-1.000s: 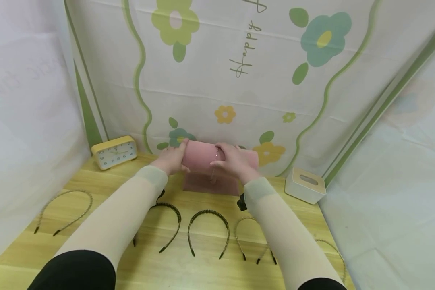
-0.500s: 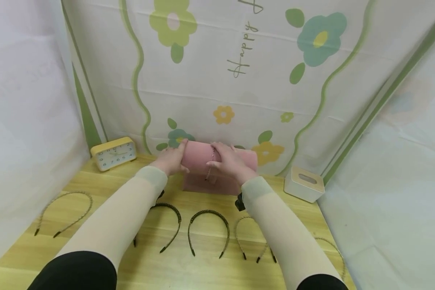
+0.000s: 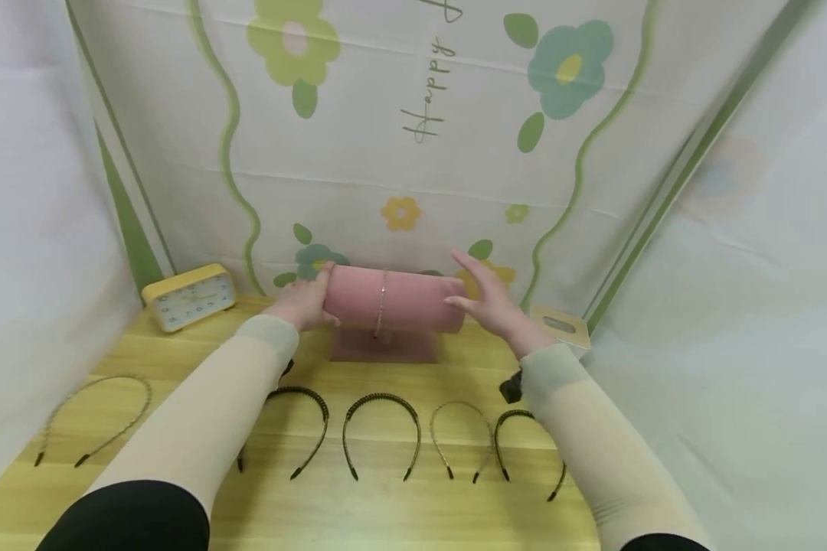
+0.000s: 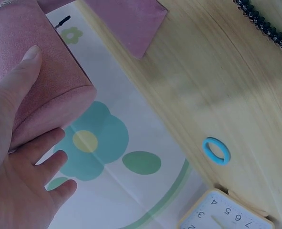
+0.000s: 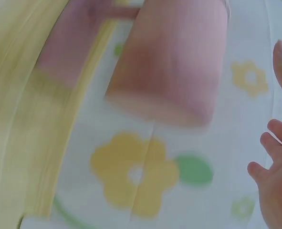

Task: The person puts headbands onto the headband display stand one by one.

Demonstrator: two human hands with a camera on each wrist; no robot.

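A pink padded roll display stand (image 3: 351,295) is at the back of the wooden table. Around its middle sits a thin sparkly headband (image 3: 382,302). My left hand (image 3: 305,300) holds the roll's left end, its thumb (image 4: 24,69) lying on the fabric and several fingers spread past the end face. Just off the other end is my right hand (image 3: 491,302), fingers spread and holding nothing. In the right wrist view that hand (image 5: 276,167) is apart from the roll (image 5: 172,62).
Several headbands lie along the front, including a dark beaded one (image 3: 382,398) and a thin braided one (image 3: 96,383). A yellow clock (image 3: 189,297) stands back left, a tissue box (image 3: 561,327) back right. A blue ring (image 4: 216,151) lies near the clock. Fabric walls enclose the table.
My right hand has slid the thin headband leftward along the roll, let go of it and moved right, off the roll. My left hand stays at the left end. The head view has shifted slightly.
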